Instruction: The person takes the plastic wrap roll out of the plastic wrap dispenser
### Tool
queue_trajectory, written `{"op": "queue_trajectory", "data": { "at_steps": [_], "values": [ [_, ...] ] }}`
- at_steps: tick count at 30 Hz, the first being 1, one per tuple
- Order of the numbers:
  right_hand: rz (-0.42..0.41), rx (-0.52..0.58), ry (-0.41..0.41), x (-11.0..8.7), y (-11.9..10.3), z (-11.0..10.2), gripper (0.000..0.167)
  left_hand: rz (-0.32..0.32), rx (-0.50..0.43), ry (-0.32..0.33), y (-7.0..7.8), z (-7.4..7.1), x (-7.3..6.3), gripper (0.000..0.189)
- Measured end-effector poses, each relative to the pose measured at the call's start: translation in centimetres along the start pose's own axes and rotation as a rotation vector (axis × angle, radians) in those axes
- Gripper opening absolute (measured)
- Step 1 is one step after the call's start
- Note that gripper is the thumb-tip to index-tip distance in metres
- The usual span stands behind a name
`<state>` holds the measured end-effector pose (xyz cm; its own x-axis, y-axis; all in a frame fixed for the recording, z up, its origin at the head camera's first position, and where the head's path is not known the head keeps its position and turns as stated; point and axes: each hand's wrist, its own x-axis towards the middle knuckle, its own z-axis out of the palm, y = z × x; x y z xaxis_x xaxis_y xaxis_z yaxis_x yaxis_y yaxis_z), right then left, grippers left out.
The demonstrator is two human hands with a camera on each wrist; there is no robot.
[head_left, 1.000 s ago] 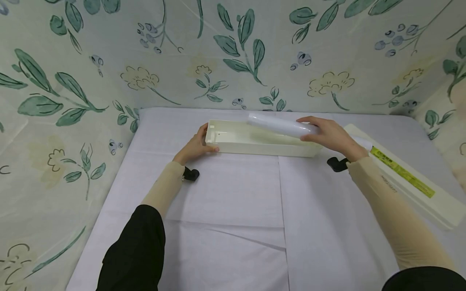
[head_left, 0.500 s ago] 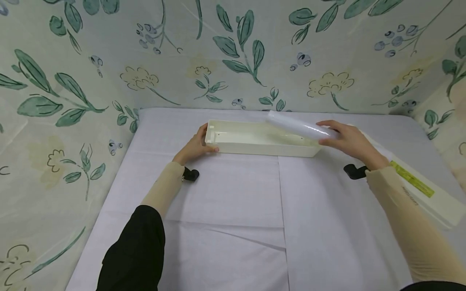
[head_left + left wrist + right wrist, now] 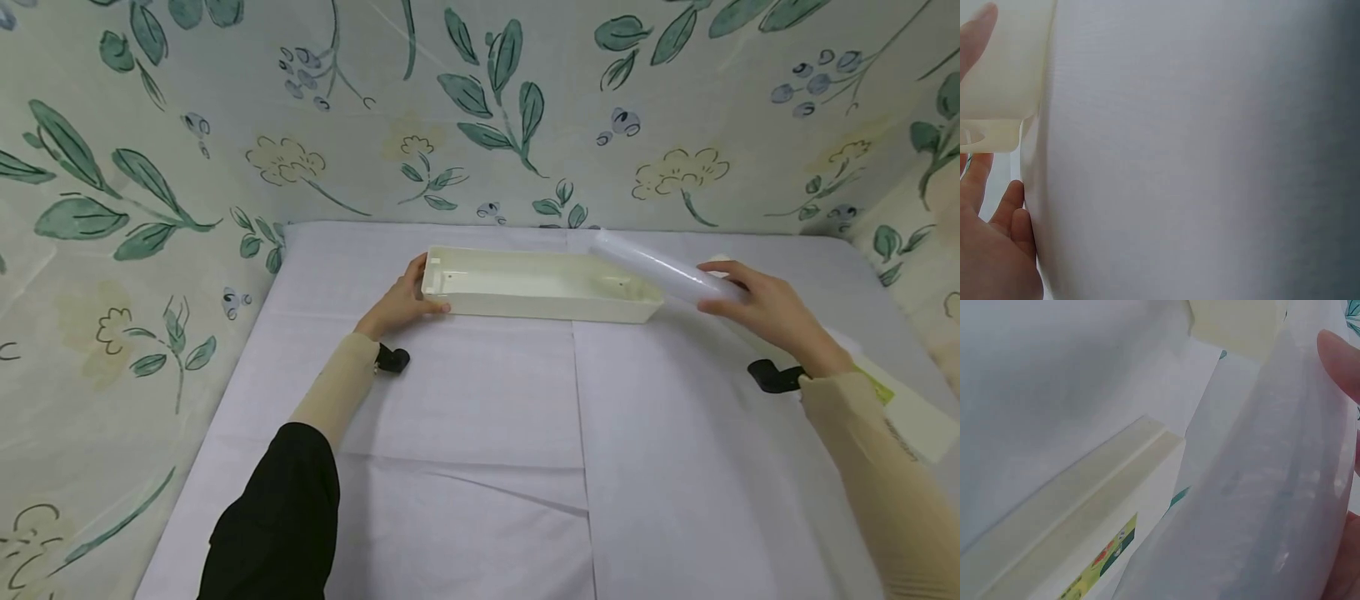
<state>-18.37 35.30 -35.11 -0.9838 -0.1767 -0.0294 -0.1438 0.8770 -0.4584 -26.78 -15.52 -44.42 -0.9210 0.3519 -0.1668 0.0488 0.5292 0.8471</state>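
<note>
A long cream plastic box [image 3: 540,308] without its cover lies on the white cloth, its inside bare. At its left end my left hand [image 3: 399,302] holds it, thumb against the front wall and fingers behind; the left wrist view shows the box's corner [image 3: 1004,134] between thumb and fingers. My right hand [image 3: 772,310] grips a glossy roll of clear plastic film [image 3: 660,267] near its right end. The roll slants up to the left, its far end overlapping the box's right end. In the right wrist view the roll [image 3: 1260,506] fills much of the frame.
A long cream lid [image 3: 926,421] with a yellow-green label [image 3: 1100,556] lies slanted at the right, partly hidden under my right arm. A floral curtain [image 3: 570,117] stands behind the white-covered table [image 3: 480,400] and along its left side.
My right hand has carried the film roll to the right, from over the middle of the box to its right end. The left hand and the box have stayed put.
</note>
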Motion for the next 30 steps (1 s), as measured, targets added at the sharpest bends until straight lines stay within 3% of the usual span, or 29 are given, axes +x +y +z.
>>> {"op": "queue_trajectory", "data": {
  "at_steps": [30],
  "values": [
    [0.13, 0.014, 0.023, -4.5, 4.2, -0.3, 0.065, 0.012, -0.013, -0.002, 0.2, 0.0, 0.0, 0.106]
  ]
}}
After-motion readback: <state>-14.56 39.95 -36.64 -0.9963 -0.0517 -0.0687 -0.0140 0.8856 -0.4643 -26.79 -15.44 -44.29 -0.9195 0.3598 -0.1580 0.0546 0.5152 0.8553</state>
